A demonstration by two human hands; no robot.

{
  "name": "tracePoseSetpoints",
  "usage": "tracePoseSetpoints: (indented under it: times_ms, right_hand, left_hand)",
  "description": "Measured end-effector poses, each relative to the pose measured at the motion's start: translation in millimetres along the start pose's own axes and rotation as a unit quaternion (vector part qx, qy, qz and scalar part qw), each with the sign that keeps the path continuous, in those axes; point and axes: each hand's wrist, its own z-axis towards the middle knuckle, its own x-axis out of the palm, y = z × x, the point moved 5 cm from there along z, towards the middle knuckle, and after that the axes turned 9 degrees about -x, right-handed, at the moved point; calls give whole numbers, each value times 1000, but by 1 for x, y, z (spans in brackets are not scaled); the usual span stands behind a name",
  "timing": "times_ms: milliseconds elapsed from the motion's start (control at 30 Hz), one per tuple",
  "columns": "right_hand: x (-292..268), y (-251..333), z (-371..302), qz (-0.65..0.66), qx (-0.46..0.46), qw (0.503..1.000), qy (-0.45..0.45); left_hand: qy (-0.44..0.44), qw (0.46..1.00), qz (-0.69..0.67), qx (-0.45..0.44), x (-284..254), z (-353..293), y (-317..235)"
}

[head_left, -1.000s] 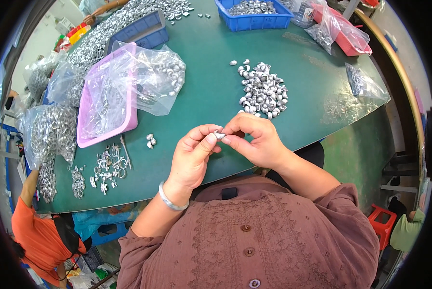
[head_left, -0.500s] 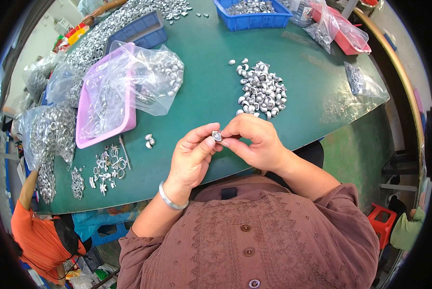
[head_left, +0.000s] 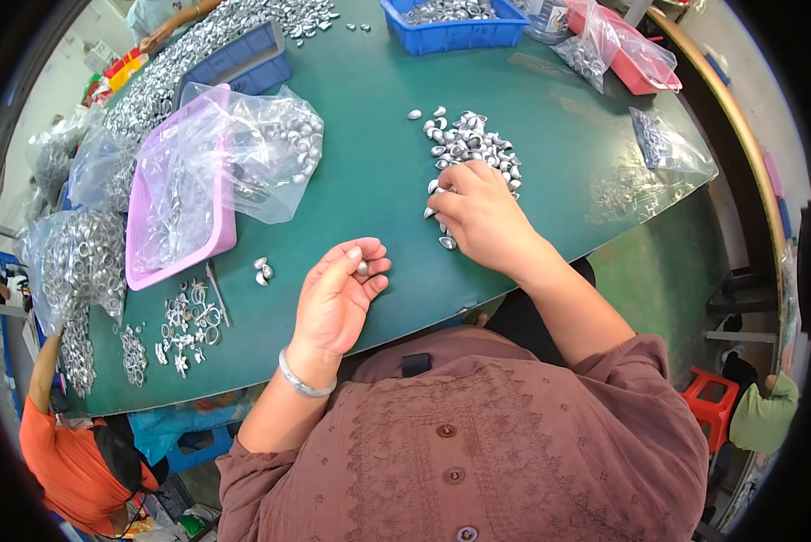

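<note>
On the green counter (head_left: 369, 163), the right hand (head_left: 488, 217) is reaching into the silver shell-shaped pieces (head_left: 470, 140), grip unclear; the left hand (head_left: 333, 296) is pinching one rounded silver piece (head_left: 363, 268). Light touch probably limits scattering.

Head cam: wide fisheye, facing dn, table (head_left: 369, 108) nr.

The shell-like pieces (head_left: 471, 143) look smooth metal (softly shiny); the bag (head_left: 277, 161), glossy plastic.
</note>
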Motion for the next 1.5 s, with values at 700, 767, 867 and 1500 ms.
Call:
tracePoseSetpoints:
  times_ms: [700,767,867,1500]
  right_hand:
    - [22,24,15,697,230,679,-21]
    - [26,32,13,726,238,645,-20]
    - [28,36,9,729,257,634,-24]
    - [-5,38,6,445,71,892,-42]
  left_hand:
    - [39,997,16,-57,17,0,6]
    - [64,996,-2,-57,26,-2,5]
    - [62,997,8,-39,30,-4,3]
    - [-30,886,389,250,29,-18,-14]
